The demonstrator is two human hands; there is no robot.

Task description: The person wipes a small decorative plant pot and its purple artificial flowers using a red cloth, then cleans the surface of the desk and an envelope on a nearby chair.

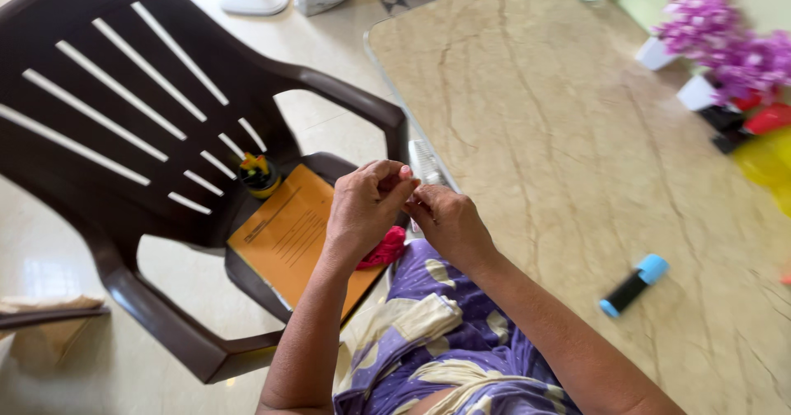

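**Fingertips pinched together over my lap**

My left hand (362, 205) and right hand (445, 221) meet above the chair's edge, fingers narrowed onto something too small to tell, perhaps thread. A red cloth (384, 250) lies just beneath on the orange folder (288, 238). Next I'd need steady, fine fingertip work.
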